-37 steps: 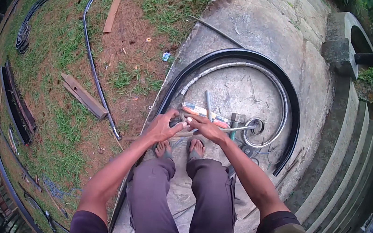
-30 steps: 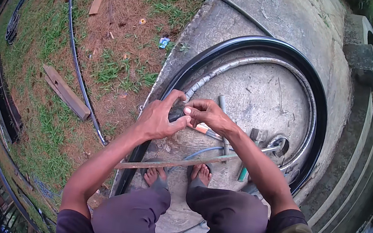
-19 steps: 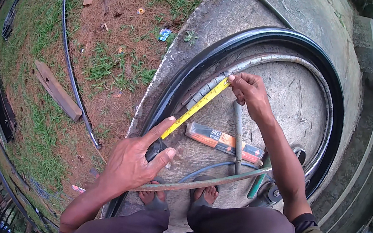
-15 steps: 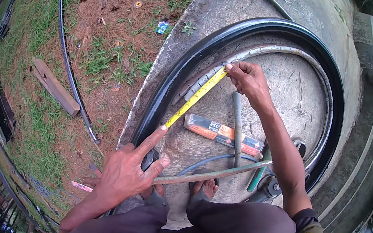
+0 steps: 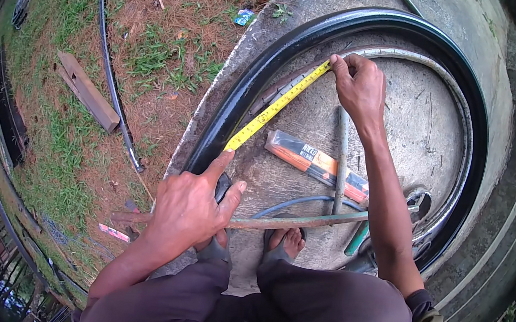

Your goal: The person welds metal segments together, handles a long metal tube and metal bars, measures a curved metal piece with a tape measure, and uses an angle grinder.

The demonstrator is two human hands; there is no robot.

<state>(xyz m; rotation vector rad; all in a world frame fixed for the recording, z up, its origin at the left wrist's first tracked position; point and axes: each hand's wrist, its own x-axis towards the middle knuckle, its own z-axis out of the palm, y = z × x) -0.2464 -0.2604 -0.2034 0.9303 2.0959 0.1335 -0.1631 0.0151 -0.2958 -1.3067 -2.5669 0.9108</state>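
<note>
Spreading apart since 1 s ago | right grip (image 5: 363,91) pinches yellow tape (image 5: 279,105) | left grip (image 5: 190,207) clasps its case (image 5: 222,187)

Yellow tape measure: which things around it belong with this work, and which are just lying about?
Seemingly in use:
yellow tape, pinched by the right hand
dark tape case, in the left hand
silvery curved bar, with the tape along it

Seemingly lying about:
orange-and-dark packet
grey pipe, crossing the packet
wooden beam
blue wrapper
</note>
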